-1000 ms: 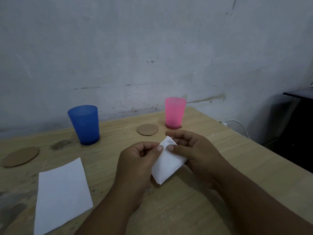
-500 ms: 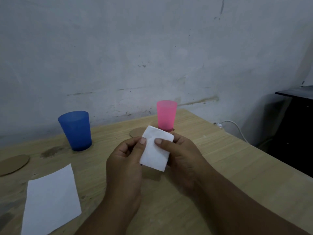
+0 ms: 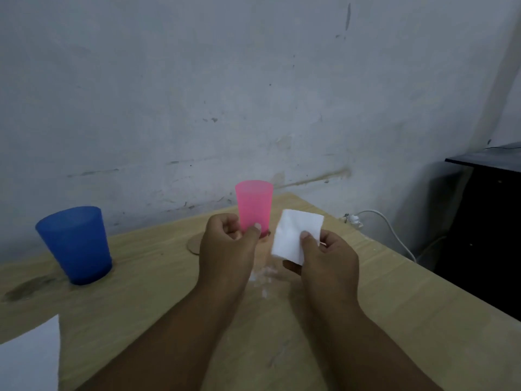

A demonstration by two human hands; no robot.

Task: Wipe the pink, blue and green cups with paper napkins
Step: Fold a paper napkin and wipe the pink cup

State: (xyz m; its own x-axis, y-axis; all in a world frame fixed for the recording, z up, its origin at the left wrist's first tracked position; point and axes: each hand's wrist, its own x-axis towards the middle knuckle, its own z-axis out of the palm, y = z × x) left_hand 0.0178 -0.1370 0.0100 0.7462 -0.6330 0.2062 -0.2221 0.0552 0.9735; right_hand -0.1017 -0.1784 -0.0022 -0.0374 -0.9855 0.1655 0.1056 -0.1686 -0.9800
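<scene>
The pink cup (image 3: 254,203) stands upright near the far edge of the wooden table (image 3: 408,311). My left hand (image 3: 227,246) hovers just in front of its base with loosely curled fingers and holds nothing; its thumb tip overlaps the cup's lower wall. Whether the thumb touches the cup is unclear. To the right of the cup, my right hand (image 3: 324,263) pinches a folded white paper napkin (image 3: 296,235) between thumb and fingers. The blue cup (image 3: 74,244) stands upright at the left. No green cup is in view.
A round cardboard coaster (image 3: 194,245) lies partly behind my left hand. A white sheet (image 3: 28,359) lies at the bottom left corner. The wall runs close behind the table. Black furniture (image 3: 493,221) and a white cable (image 3: 392,232) are off the table's right edge.
My left hand let go of the napkin and moved forward to the pink cup's base. My right hand carried the napkin to the right, now holding it alone.
</scene>
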